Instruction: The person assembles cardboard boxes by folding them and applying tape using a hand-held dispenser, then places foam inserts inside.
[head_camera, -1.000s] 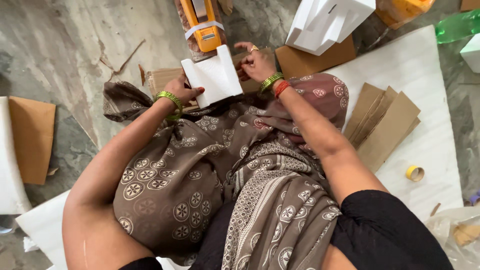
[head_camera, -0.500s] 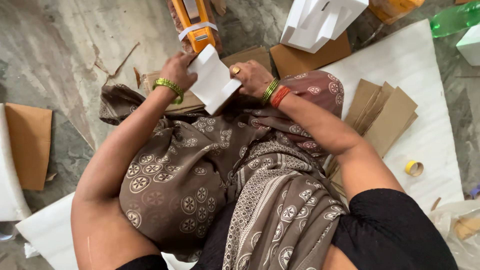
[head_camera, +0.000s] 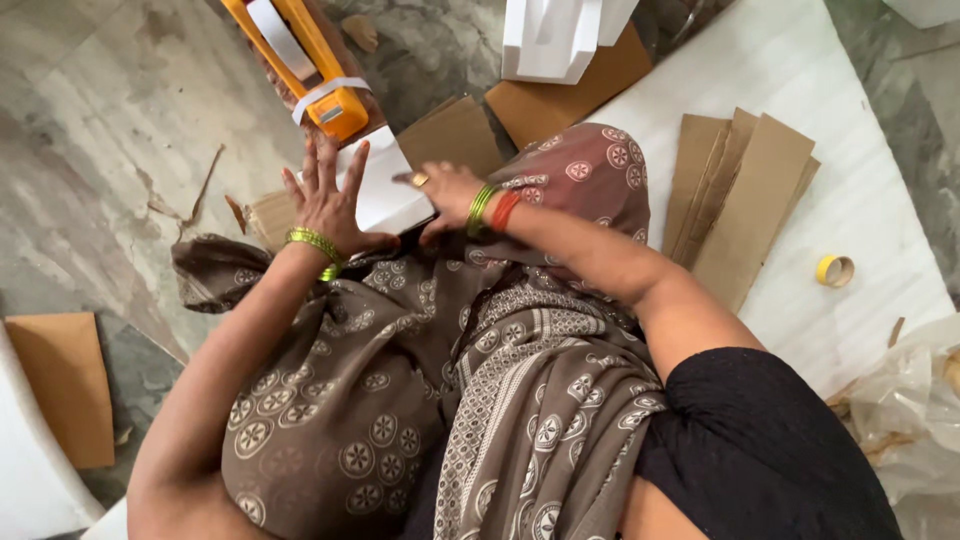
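A grey, veined stone floor (head_camera: 90, 110) fills the left and far side, its bare stretch at far left broken only by scraps of torn card. To the right a large white sheet (head_camera: 860, 200) lies across the floor, smooth and flat, with open room along its near right edge. The person's lap, draped in brown printed cloth (head_camera: 400, 400), takes up the near middle.

On the white sheet a fanned stack of brown cardboard pieces (head_camera: 750, 190) rests, flat and matte, their straight edges overlapping. At far centre stands a folded white paper bag (head_camera: 555, 40) on another brown card; whether anything is in it cannot be told. A flat cardboard panel (head_camera: 60, 385) lies at near left. A crumpled clear plastic bag (head_camera: 915, 400) sits at the right edge. An orange tape dispenser (head_camera: 300, 60) lies at far left of centre.

The white card piece (head_camera: 385, 185) lies at the knee's far edge. The left hand (head_camera: 328, 205) presses flat on it, fingers spread. The right hand (head_camera: 445, 195) grips its right edge, fingers curled. A small yellow tape roll (head_camera: 834, 270) lies on the sheet, well apart.
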